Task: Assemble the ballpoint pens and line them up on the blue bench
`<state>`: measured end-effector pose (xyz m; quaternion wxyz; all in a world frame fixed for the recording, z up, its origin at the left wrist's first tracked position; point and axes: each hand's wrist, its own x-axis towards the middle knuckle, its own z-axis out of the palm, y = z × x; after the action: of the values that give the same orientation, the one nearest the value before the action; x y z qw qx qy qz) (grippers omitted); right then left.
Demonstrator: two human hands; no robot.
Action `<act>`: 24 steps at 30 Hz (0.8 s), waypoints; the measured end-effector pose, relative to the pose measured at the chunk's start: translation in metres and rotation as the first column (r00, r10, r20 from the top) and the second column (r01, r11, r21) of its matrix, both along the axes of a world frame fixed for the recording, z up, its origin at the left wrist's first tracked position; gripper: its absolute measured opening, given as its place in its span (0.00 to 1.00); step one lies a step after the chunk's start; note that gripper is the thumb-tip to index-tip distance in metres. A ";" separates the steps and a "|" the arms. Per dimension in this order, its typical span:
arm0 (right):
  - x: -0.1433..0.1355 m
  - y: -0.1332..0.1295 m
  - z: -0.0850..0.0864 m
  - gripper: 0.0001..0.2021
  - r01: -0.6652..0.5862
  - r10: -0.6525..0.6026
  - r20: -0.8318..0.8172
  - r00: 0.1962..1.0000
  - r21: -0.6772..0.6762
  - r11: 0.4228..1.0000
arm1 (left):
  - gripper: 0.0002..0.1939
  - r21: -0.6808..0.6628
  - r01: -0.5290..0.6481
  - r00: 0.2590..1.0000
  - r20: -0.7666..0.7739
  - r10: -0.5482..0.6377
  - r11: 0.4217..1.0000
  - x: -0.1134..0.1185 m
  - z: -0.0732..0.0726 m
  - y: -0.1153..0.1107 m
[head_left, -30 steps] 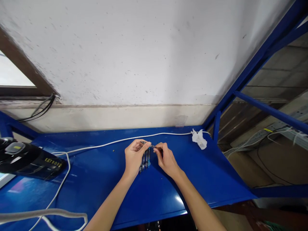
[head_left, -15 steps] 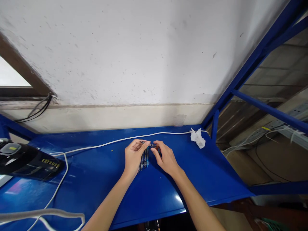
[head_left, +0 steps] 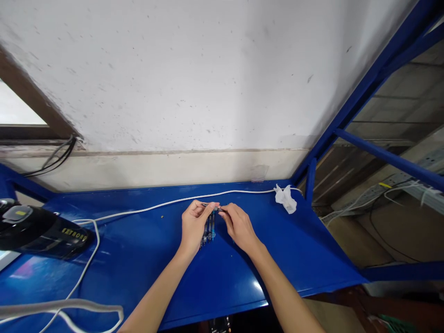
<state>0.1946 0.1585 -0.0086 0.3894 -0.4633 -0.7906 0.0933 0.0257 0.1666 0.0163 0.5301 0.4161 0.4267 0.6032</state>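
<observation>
Over the blue table, my left hand (head_left: 194, 225) pinches one end of a slim dark pen (head_left: 220, 210) between thumb and fingers. The fingers of my right hand (head_left: 241, 225) are closed on its other end, so the pen lies crosswise between both hands. Right beneath it and beside my left palm, several pens (head_left: 209, 231) lie side by side, dark and clear-barrelled, with a light-blue one at the right. Their upper ends are partly hidden by my left hand and the held pen.
A white cable (head_left: 163, 204) runs along the back of the blue table (head_left: 138, 259). Crumpled white tissue (head_left: 285, 199) lies at the right. A black appliance (head_left: 45, 233) stands at the left, with a thick grey hose (head_left: 62, 305) in front. Blue frame posts (head_left: 310, 180) rise at the right.
The fingers of my right hand have drawn closer together on the pen and moved slightly left. My left hand has barely shifted, and the pens on the table lie as before.
</observation>
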 end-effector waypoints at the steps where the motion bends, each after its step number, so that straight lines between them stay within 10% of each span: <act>1: 0.000 0.000 0.000 0.12 0.008 -0.008 -0.009 1.000 -0.006 1.000 | 0.17 -0.001 0.004 1.000 0.002 -0.004 1.000 0.000 0.000 0.000; 24: 0.009 0.004 0.003 0.15 0.114 -0.124 0.100 0.987 0.107 0.988 | 0.17 0.033 -0.001 0.996 0.088 -0.002 0.999 -0.009 0.003 0.008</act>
<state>0.2033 0.1621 -0.0055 0.3745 -0.4937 -0.7848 0.0049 0.0172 0.1746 0.0190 0.5416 0.3982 0.3926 0.6277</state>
